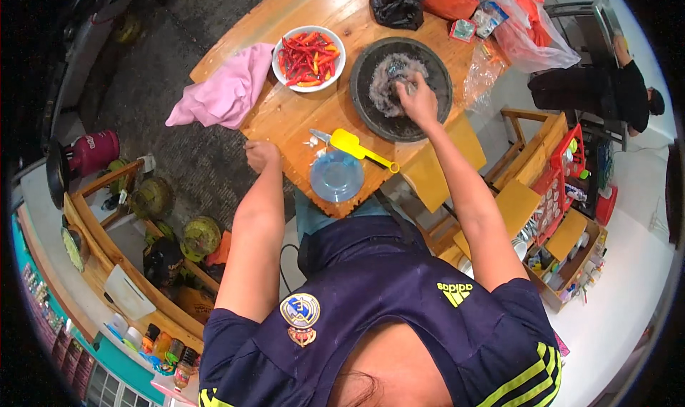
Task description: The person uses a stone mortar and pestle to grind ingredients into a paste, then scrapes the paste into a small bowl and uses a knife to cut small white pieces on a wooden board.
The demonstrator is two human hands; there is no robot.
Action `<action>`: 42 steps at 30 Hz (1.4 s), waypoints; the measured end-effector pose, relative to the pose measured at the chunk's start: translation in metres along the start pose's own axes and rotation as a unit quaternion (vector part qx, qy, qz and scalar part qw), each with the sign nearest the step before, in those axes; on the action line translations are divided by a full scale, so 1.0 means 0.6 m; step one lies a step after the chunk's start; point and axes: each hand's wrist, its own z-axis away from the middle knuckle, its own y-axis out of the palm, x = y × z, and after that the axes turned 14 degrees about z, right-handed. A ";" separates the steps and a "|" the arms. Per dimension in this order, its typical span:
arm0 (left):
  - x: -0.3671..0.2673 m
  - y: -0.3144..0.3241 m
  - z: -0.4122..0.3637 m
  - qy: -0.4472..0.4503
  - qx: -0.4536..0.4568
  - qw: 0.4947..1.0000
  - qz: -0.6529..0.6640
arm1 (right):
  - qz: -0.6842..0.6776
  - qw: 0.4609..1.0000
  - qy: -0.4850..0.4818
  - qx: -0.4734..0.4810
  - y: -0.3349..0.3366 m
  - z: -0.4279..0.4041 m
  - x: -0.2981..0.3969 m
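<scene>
My right hand (419,100) is closed around a dark stone pestle (401,85), partly hidden by the fingers. The pestle rests in a wide, dark stone mortar (369,119), amid a ring of greyish, pulpy paste (379,88). At the left edge of the wooden table (289,134), my left hand (262,156) has its fingers curled; whether it grips the edge cannot be told. A white bowl of red and orange chillies (310,59) stands left of the mortar. Nearer me are a clear bluish plastic bowl (337,176), a yellow spatula (348,143), a knife (320,135) and small garlic cloves (313,141).
A pink cloth (227,88) hangs over the table's left edge. Black (397,6) and clear plastic bags (540,32) lie at the far side. A yellow stool (444,163) stands close on the right. Beyond it are a red crate (551,201) and another person (588,88).
</scene>
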 end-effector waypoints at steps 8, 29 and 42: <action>0.023 -0.002 -0.012 0.011 0.015 0.999 -0.029 | -0.173 0.965 0.066 0.188 -0.012 -0.049 -0.082; 0.012 -0.017 0.004 -0.008 0.019 1.000 -0.020 | -0.006 0.997 -0.006 0.077 -0.044 0.003 -0.020; 0.021 0.004 -0.016 0.006 -0.007 0.999 -0.033 | 0.018 0.998 -0.043 0.038 -0.014 0.042 0.009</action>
